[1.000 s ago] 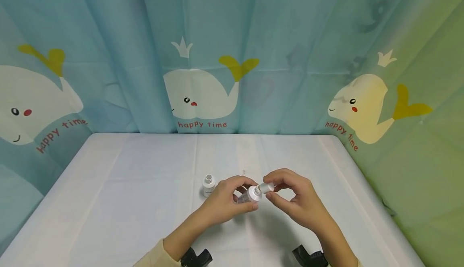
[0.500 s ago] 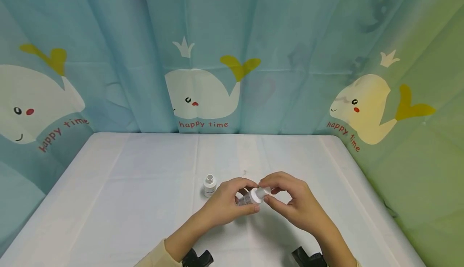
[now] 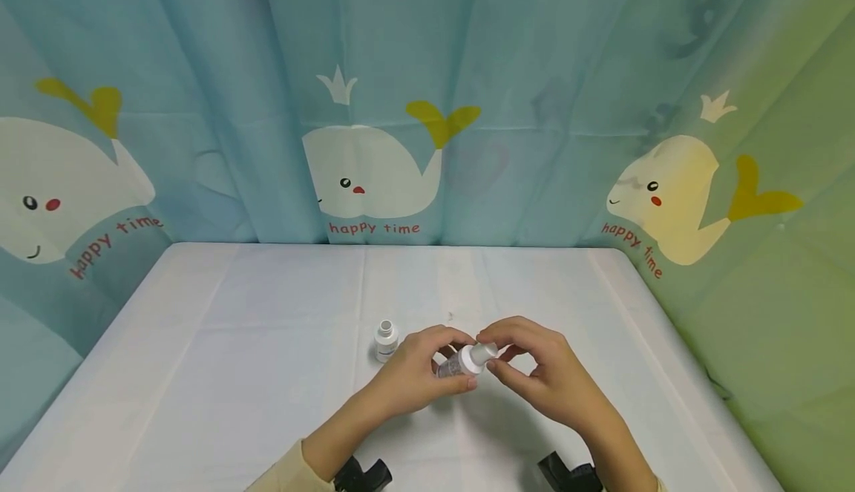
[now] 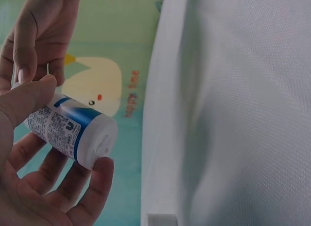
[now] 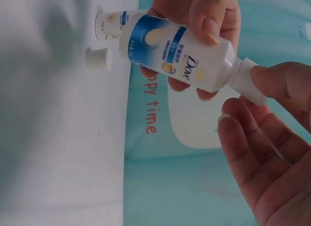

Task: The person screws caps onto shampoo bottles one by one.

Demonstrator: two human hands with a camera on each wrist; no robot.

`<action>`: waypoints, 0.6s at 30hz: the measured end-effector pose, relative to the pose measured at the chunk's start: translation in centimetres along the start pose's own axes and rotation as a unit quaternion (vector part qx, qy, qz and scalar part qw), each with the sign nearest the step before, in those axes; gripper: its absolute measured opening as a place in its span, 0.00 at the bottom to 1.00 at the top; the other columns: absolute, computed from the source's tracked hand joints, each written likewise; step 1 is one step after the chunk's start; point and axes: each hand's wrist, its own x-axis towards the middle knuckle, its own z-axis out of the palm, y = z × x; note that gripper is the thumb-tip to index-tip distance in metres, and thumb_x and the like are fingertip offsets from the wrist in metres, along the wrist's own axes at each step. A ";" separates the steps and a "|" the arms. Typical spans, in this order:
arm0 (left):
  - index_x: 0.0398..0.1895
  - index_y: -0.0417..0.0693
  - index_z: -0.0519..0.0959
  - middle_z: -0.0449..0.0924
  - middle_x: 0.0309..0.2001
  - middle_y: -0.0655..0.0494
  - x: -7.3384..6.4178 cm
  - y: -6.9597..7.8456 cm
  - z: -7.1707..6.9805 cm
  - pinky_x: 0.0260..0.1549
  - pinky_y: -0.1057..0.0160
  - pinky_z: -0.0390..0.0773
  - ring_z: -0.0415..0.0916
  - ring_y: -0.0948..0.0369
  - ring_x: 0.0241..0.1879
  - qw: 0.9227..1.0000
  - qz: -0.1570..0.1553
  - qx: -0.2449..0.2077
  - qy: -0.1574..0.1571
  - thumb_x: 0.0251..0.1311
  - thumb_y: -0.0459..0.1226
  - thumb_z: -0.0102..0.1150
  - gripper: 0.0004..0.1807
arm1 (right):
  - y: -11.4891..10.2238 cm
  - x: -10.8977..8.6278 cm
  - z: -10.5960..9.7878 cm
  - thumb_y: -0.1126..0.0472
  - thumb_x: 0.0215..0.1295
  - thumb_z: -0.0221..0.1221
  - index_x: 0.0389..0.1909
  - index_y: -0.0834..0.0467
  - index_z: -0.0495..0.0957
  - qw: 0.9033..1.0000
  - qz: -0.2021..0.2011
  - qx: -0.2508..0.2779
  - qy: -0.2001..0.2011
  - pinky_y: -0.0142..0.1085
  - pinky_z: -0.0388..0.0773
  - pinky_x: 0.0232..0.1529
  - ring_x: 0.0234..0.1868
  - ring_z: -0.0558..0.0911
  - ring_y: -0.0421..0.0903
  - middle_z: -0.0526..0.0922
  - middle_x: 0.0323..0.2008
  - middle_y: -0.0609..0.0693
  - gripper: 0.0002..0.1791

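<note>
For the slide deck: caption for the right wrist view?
Left hand holds a bottle while right hand pinches its cap.

We see two bare forearms, the left one ending in a cream-yellow sleeve [image 3: 283, 473] at about 7 o'clock of the head view. A black strap-mounted camera [image 3: 364, 475] sits by the left wrist, another black one [image 3: 568, 473] by the right. Fingernails are short and unpainted.
</note>
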 end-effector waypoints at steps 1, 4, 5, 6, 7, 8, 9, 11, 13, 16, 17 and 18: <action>0.52 0.61 0.80 0.81 0.47 0.68 0.0 0.0 0.0 0.37 0.67 0.80 0.77 0.67 0.44 1.000 0.000 0.000 0.002 0.55 0.47 0.73 0.21 | 0.0 0.0 0.0 0.74 0.57 0.67 0.50 0.52 0.81 1.000 -0.003 -0.003 0.002 0.33 0.83 0.38 0.44 0.83 0.40 0.84 0.47 0.44 0.21; 0.52 0.61 0.80 0.80 0.46 0.69 0.0 0.0 0.0 0.36 0.67 0.80 0.76 0.66 0.44 1.000 0.005 0.004 0.011 0.55 0.47 0.73 0.21 | -0.1 0.1 0.1 0.72 0.57 0.68 0.49 0.51 0.81 1.000 -0.006 -0.015 0.010 0.35 0.83 0.37 0.44 0.83 0.40 0.84 0.46 0.44 0.20; 0.52 0.62 0.80 0.80 0.46 0.69 0.0 0.0 0.0 0.36 0.66 0.80 0.75 0.66 0.43 1.000 0.007 0.006 0.014 0.55 0.47 0.73 0.21 | -0.2 0.1 0.1 0.71 0.57 0.68 0.48 0.51 0.81 1.000 -0.003 -0.020 0.011 0.35 0.83 0.37 0.43 0.83 0.39 0.84 0.46 0.44 0.20; 0.52 0.62 0.80 0.80 0.46 0.70 0.0 0.0 0.0 0.37 0.66 0.80 0.75 0.66 0.43 1.000 0.009 0.008 0.018 0.55 0.47 0.73 0.21 | -0.2 0.1 0.1 0.71 0.57 0.69 0.48 0.52 0.81 1.000 0.001 -0.024 0.013 0.36 0.83 0.37 0.42 0.83 0.39 0.85 0.45 0.43 0.19; 0.52 0.63 0.80 0.80 0.46 0.70 0.0 0.0 0.1 0.39 0.65 0.80 0.75 0.66 0.43 1.000 0.014 0.010 0.022 0.55 0.46 0.74 0.21 | -0.3 0.1 0.1 0.70 0.57 0.69 0.48 0.52 0.81 0.999 0.008 -0.028 0.014 0.36 0.84 0.37 0.41 0.83 0.39 0.85 0.44 0.43 0.19; 0.52 0.63 0.80 0.80 0.46 0.70 0.0 0.0 0.1 0.40 0.65 0.79 0.75 0.67 0.43 0.999 0.018 0.013 0.025 0.54 0.46 0.74 0.21 | -0.3 0.1 0.1 0.68 0.57 0.70 0.48 0.52 0.81 0.999 0.018 -0.033 0.015 0.35 0.84 0.37 0.41 0.83 0.38 0.85 0.44 0.42 0.18; 0.52 0.63 0.80 0.80 0.46 0.70 0.0 0.0 0.1 0.41 0.64 0.80 0.75 0.67 0.43 0.999 0.023 0.013 0.027 0.54 0.45 0.74 0.21 | -0.3 0.0 0.1 0.67 0.57 0.70 0.47 0.51 0.81 0.999 0.028 -0.038 0.016 0.35 0.83 0.37 0.40 0.83 0.37 0.85 0.43 0.41 0.18; 0.52 0.62 0.80 0.80 0.46 0.70 -0.1 0.0 0.1 0.44 0.63 0.80 0.76 0.67 0.42 0.999 0.030 0.014 0.030 0.54 0.44 0.74 0.21 | -0.4 -0.1 0.1 0.64 0.57 0.71 0.47 0.50 0.81 0.998 0.052 -0.044 0.017 0.34 0.83 0.36 0.38 0.83 0.36 0.85 0.42 0.40 0.17; 0.52 0.60 0.81 0.80 0.46 0.69 -0.1 0.1 0.2 0.44 0.64 0.80 0.76 0.67 0.42 0.999 0.033 0.013 0.029 0.54 0.43 0.74 0.21 | -0.5 -0.1 0.1 0.62 0.57 0.72 0.46 0.49 0.81 0.996 0.072 -0.047 0.017 0.34 0.83 0.35 0.37 0.82 0.36 0.85 0.42 0.39 0.17; 0.51 0.59 0.81 0.80 0.46 0.68 -0.1 0.1 0.2 0.43 0.67 0.81 0.77 0.67 0.42 0.999 0.028 0.009 0.024 0.54 0.44 0.74 0.21 | -0.6 -0.2 0.0 0.59 0.56 0.73 0.50 0.47 0.80 0.995 0.087 -0.049 0.015 0.34 0.83 0.36 0.39 0.82 0.37 0.84 0.43 0.38 0.20; 0.51 0.58 0.81 0.80 0.46 0.67 -0.1 0.1 0.2 0.43 0.67 0.81 0.77 0.67 0.42 0.999 0.026 0.009 0.023 0.54 0.44 0.74 0.20 | -0.6 -0.2 0.0 0.59 0.55 0.74 0.51 0.47 0.80 0.995 0.084 -0.048 0.016 0.34 0.83 0.36 0.40 0.82 0.37 0.84 0.45 0.39 0.23; 0.51 0.59 0.81 0.80 0.45 0.67 -0.1 0.1 0.2 0.42 0.67 0.81 0.77 0.67 0.42 0.999 0.025 0.008 0.024 0.54 0.44 0.74 0.20 | -0.6 -0.2 -0.1 0.60 0.54 0.74 0.53 0.47 0.79 0.996 0.075 -0.047 0.017 0.34 0.83 0.37 0.42 0.82 0.38 0.83 0.46 0.39 0.25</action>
